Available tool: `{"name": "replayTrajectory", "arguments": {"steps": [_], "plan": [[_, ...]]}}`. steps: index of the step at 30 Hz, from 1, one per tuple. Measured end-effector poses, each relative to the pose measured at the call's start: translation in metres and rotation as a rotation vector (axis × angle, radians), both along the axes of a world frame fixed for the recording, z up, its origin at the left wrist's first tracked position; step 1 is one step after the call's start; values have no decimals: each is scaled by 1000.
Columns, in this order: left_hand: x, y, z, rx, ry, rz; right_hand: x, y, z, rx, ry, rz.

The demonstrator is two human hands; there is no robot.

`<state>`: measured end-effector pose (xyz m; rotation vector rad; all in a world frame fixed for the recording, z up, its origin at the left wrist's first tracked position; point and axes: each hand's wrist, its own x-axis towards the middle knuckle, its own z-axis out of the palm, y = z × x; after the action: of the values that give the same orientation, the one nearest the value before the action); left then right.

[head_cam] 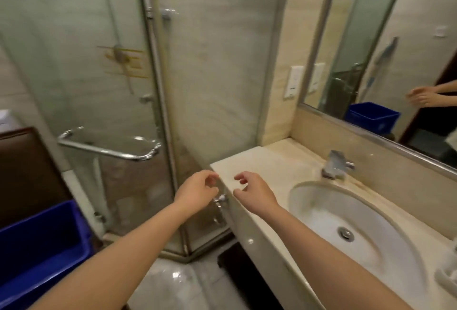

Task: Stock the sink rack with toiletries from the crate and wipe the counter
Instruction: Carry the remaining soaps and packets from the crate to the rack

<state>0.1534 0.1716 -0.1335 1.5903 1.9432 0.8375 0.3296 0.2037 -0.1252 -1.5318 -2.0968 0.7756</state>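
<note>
The blue crate point(37, 248) sat at eight o'clock, its contents hidden. It looked like rigid plastic, probably best gripped by the rim. Centrally, the left hand point(197, 192) and right hand point(254, 193) hovered loosely curled and empty beside the glossy, likely slippery counter point(262, 163).

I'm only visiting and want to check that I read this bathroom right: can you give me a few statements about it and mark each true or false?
1. The left hand and the right hand both hold nothing. True.
2. The blue crate stands on the counter beside the sink basin. False: it sits low down at the person's left, off the counter.
3. The sink basin is full of water. False: its drain shows bare at the bottom.
4. The mirror reflects the blue crate. True.
</note>
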Motion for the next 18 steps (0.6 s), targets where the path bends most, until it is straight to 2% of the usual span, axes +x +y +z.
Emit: {"name": "replayTrajectory", "arguments": {"steps": [8, 18], "plan": [[-129, -104, -23, -76, -2, 313, -139, -51, -18, -21, -42, 313], [-216, -212, -53, -138, -90, 659, -267, -108, -35, -62, -50, 653]]}}
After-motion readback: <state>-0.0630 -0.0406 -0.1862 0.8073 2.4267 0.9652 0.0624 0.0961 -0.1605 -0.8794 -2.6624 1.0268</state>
